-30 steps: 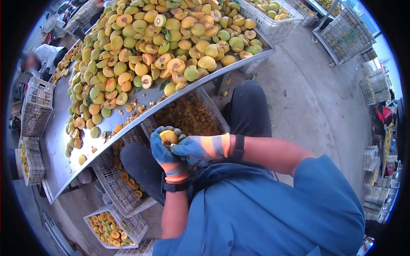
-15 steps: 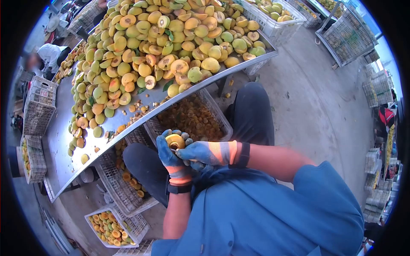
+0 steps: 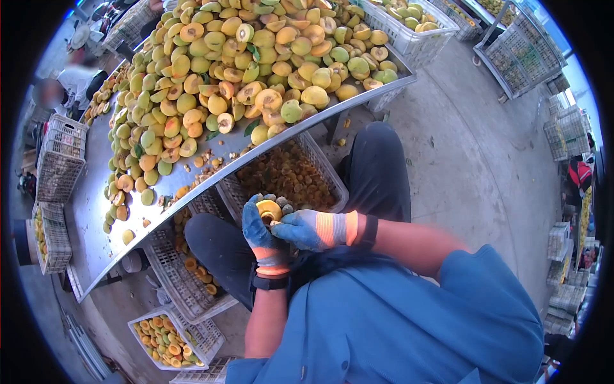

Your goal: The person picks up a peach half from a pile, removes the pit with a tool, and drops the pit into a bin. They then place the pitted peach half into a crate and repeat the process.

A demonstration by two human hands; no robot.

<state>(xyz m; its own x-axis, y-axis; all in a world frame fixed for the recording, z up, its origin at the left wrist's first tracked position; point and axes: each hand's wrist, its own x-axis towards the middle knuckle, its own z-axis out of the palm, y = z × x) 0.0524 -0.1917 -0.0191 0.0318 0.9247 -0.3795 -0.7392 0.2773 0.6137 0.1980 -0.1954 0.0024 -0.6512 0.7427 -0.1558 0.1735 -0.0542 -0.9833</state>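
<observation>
My left hand (image 3: 256, 232), in a blue-coated glove with an orange cuff, cups a yellow peach half (image 3: 269, 209) with its hollowed cut side turned up. The fingers wrap round its far edge. My right hand (image 3: 306, 229), gloved alike, is closed with its fingertips at the near rim of the hollow. Something small and pale shows by those fingertips; whatever the right fingers grip is mostly hidden. Both hands are above my lap, just short of a crate of brown pits and scraps (image 3: 288, 176).
A metal table (image 3: 169, 185) slopes across the front, heaped with cut peaches (image 3: 211, 83). Below it stands a crate (image 3: 169, 269) with peach halves. Another crate of halves (image 3: 167, 342) sits at lower left. Stacked crates (image 3: 61, 157) and a person (image 3: 77, 86) are at far left.
Both hands have shifted slightly right with the peach half. The right fingertips have moved at its hollow, and the cut side now faces me more.
</observation>
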